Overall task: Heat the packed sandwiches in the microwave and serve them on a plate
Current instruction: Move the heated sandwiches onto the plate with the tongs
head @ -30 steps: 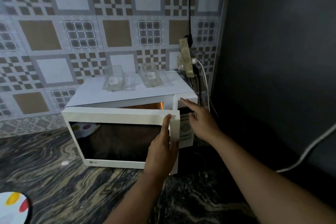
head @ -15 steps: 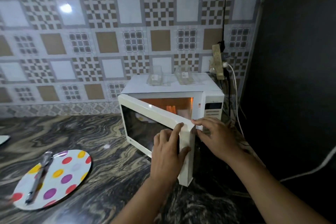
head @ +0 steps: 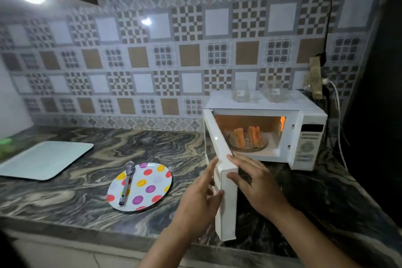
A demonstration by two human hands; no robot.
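Sandwiches (head: 248, 138), two, stand on the glass dish (head: 250, 148) inside the lit microwave (head: 309, 137). Left hand (head: 200, 198) and right hand (head: 254, 183), fingers nearly straight, press either side of its wide-open door (head: 225, 183). Two clear boxes (head: 256, 93) sit on top. One dotted plate (head: 143, 185) carries one spoon (head: 127, 180) on the marbled counter (head: 71, 187), near one tray (head: 43, 159); patterned tiles (head: 152, 61) behind. Labels unreadable.

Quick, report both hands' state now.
Left hand: open, fingers straight against the white microwave door.
Right hand: open, fingers resting on the door's inner side.
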